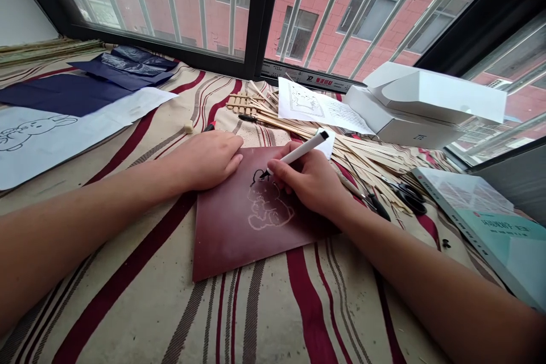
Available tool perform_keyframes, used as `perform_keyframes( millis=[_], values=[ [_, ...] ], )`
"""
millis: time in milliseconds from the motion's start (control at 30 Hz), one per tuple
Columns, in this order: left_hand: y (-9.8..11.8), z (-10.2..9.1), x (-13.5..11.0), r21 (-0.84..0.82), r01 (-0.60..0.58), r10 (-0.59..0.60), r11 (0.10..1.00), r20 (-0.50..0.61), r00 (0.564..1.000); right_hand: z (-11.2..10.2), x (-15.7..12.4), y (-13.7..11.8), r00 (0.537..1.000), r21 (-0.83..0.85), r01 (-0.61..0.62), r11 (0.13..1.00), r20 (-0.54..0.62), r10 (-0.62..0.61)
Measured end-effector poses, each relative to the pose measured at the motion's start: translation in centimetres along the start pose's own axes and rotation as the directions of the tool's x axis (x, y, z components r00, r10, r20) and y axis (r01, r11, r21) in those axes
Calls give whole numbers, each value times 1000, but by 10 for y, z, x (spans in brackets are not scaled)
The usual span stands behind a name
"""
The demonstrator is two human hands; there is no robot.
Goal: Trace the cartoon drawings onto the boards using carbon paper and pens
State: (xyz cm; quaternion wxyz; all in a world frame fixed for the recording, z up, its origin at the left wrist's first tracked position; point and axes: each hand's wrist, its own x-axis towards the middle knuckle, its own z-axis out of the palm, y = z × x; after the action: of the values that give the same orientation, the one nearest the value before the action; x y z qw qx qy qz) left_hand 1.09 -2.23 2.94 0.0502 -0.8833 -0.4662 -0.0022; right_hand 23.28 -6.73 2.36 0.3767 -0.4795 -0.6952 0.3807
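A dark red board (226, 239) lies flat on the striped cloth, bearing a pale outline of a cartoon animal (271, 205). Black strokes cover the upper part of that outline. My right hand (311, 176) grips a white marker (301, 149), its black tip touching the board near the top of the drawing. My left hand (209, 159) rests on the board's upper left corner, fingers loosely curled and laid down, with nothing visible in them. Just beyond it is a small red and black object (210, 126), partly hidden.
Thin wooden strips (367, 165), scissors (409, 198) and a black-handled tool (377, 205) lie to the right. Farther right are a book (490, 222) and a white box (426, 102). Paper with a rabbit drawing (55, 136) and dark blue sheets (55, 88) lie left. Windows stand behind.
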Motion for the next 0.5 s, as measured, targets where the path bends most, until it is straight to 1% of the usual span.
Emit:
perform_keyframes(
  millis=[100, 500],
  values=[
    [1, -1, 0, 2, 7, -7, 1000, 12, 1000, 1, -2, -1, 999, -105, 47, 993, -5, -47],
    [2, -2, 0, -14, 11, -10, 1000, 17, 1000, 1, -3, -3, 999, -123, 54, 991, 7, -53]
  ],
)
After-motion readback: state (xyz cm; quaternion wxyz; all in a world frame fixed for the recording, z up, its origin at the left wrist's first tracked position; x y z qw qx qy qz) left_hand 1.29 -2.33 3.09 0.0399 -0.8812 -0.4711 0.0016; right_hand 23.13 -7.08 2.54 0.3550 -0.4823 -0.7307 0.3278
